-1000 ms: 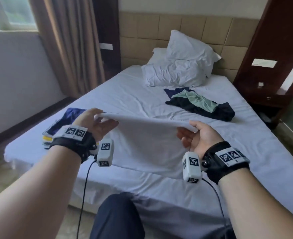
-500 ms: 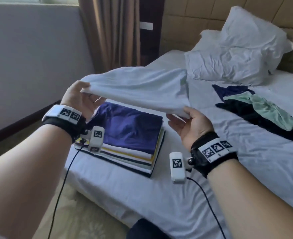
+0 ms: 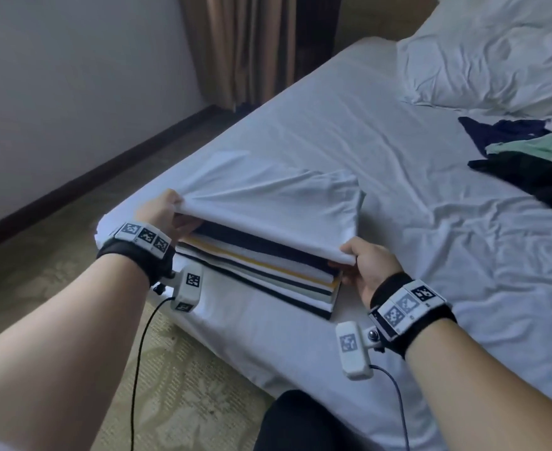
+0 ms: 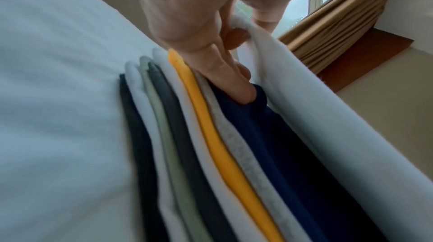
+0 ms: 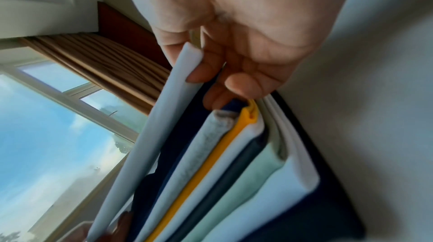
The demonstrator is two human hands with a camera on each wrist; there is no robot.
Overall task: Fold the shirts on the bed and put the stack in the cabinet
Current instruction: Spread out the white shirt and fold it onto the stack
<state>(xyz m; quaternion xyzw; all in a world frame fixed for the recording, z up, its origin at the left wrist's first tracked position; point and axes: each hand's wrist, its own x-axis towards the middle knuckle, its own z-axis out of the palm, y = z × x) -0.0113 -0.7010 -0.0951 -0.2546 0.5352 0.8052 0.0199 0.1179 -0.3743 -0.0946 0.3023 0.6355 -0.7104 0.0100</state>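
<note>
White shirt (image 3: 268, 203), folded, is being laid on top of the stack (image 3: 261, 271) at the near left corner of the bed (image 3: 398, 177). Far part of it already rests on the stack; near edge is held up off the navy top layer.

Left hand (image 3: 162, 213) pinches the shirt's near-left corner, thumb on top & fingers under; in the wrist view the lower fingers (image 4: 232, 79) touch the navy layer. Right hand (image 3: 367, 265) pinches the near-right corner the same way, fingertips (image 5: 215, 98) just by the stack's edge.

Handling, as I judge it: thin knit, v. light, fully limp. It sags betw. the two hands & wrinkles near the left pinch, so it won't hold shape unsupported. Not fragile, not slippery, but folds slide open if dragged. Best kept by both near corners w/ slight tension, lowered flat, then let go and smoothed w/ palms.

Stack: approx 8 layers (dark, white, green, grey, yellow, navy etc.), soft & squashy, edges fairly even. Prob. moderate weight. For the carry to the cabinet (not in view), take it from below w/ flat hands at opposite sides, maybe thumbs on top, since layers could shear or splay if gripped by one edge.

More unfolded clothes (image 3: 528, 157) lie further up the bed near the pillows (image 3: 482, 53), so folding isn't done.
</note>
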